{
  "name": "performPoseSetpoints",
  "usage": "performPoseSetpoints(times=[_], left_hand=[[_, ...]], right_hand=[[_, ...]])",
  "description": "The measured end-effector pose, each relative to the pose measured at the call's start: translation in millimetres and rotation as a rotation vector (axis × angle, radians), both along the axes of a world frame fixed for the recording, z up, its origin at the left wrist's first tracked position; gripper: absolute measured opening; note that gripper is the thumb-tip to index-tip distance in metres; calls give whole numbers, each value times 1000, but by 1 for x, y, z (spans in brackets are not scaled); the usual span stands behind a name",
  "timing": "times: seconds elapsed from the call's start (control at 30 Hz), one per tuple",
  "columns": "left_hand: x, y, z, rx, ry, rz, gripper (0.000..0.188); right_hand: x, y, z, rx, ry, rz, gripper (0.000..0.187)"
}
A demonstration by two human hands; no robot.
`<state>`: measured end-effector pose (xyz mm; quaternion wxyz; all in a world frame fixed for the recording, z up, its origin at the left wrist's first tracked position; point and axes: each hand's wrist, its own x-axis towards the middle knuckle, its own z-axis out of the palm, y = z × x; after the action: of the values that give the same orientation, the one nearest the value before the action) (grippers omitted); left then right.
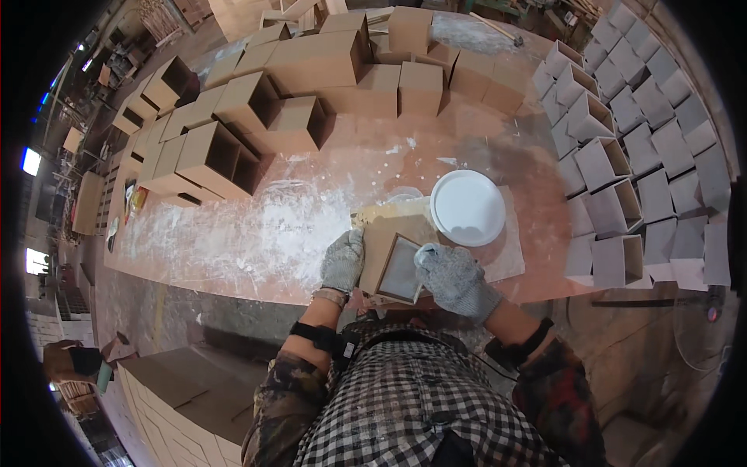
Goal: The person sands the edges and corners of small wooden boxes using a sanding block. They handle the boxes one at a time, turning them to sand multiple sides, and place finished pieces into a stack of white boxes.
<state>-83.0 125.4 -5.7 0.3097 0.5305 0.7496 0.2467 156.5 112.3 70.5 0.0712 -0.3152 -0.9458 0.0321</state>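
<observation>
A brown board box [381,241] stands tilted at the table's near edge, its framed end toward me and a grey surface inside the frame. My left hand [343,261], in a grey knitted glove, grips the box's left side. On the other side, my right hand [455,280], gloved alike, is closed beside the frame's right edge. A thin pale stick-like piece pokes out below its fingers; its kind is hard to make out. Just beyond that hand sits a round white tub or lid [467,208].
Brown open-ended boxes [311,62] are grouped along the table's far and left sides. Greyish-white boxes [615,194] are stacked at the right. White smears mark the tabletop [296,226]. A hammer [498,29] lies at the far edge. More brown panels [187,389] lie low at the left.
</observation>
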Motion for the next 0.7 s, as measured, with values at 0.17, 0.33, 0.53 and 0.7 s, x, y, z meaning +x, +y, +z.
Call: performPoseSetpoints(times=[0.17,0.33,0.53,0.7], left_hand=[[2,3,3,-2,-20,-20,48],[-1,-1,-4,98,15,-78,47],[14,-4,12,-4,-70,19,45],[18,-4,13,16,-48,7,45]], right_hand=[[-9,15,-29,13,38,-81,24],[-8,5,-31,-58,11,-184,31],[-14,-6,-34,-172,-120,-305,18],[-27,-14,-13,-293,-183,-316,21]])
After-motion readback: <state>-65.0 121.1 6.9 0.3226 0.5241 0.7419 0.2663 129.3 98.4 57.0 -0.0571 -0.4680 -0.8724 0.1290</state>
